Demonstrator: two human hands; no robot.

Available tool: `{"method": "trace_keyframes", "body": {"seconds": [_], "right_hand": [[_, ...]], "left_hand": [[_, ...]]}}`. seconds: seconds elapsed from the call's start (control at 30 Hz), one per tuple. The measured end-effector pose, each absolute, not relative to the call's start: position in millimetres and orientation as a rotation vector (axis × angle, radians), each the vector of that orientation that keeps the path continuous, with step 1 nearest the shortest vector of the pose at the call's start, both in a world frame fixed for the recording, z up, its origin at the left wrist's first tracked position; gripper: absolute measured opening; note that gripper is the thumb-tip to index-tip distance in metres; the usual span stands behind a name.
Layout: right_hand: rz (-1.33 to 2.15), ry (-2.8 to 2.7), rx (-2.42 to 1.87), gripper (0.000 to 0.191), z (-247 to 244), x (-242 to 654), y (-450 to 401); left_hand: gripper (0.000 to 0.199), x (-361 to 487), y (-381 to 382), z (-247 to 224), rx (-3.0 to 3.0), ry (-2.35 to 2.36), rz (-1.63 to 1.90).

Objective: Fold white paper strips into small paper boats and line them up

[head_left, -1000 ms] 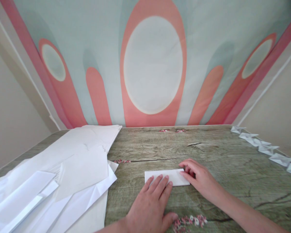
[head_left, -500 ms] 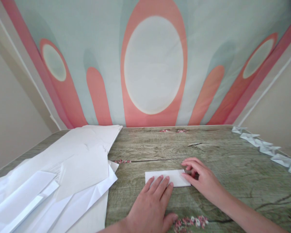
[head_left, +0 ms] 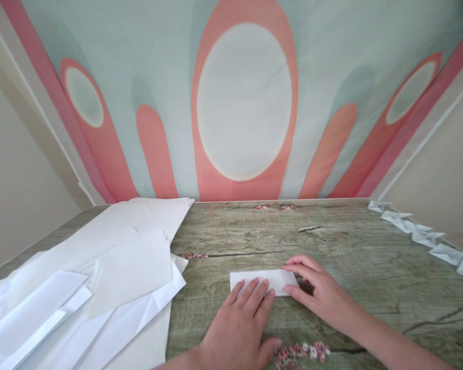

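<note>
Looks to me like you're mid-fold on the right end of that white paper strip [head_left: 279,279], flat on the wood-look table [head_left: 343,241] right in front of you. Your left hand [head_left: 237,326] lies spread on top, pressing, not gripping. Your right hand [head_left: 320,289] has thumb and fingertips at the right end; can't tell if they're pinching. I'd say the next move calls for lining up corners before creasing. Long axis runs left-right, short ends facing sideways.
</note>
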State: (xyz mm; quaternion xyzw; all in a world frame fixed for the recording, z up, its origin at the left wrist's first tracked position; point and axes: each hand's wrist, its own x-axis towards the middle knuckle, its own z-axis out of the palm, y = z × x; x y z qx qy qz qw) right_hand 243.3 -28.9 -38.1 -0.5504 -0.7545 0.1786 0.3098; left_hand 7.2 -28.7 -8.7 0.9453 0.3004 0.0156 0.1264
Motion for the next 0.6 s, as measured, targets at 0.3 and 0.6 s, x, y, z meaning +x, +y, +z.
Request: {"method": "trace_keyframes", "body": {"seconds": [0.3, 0.6], "right_hand": [[0.502, -2.019, -1.467, 0.027, -37.4, 242.5, -29.8], [0.472, -2.04, -1.476, 0.026, -37.9, 242.5, -29.8]], "left_hand": [[0.062, 6.3, -28.8, -12.7, 2.773, 0.877, 0.083], [0.059, 7.8, -29.7, -7.7, 2.745, 0.88, 0.068]]}}
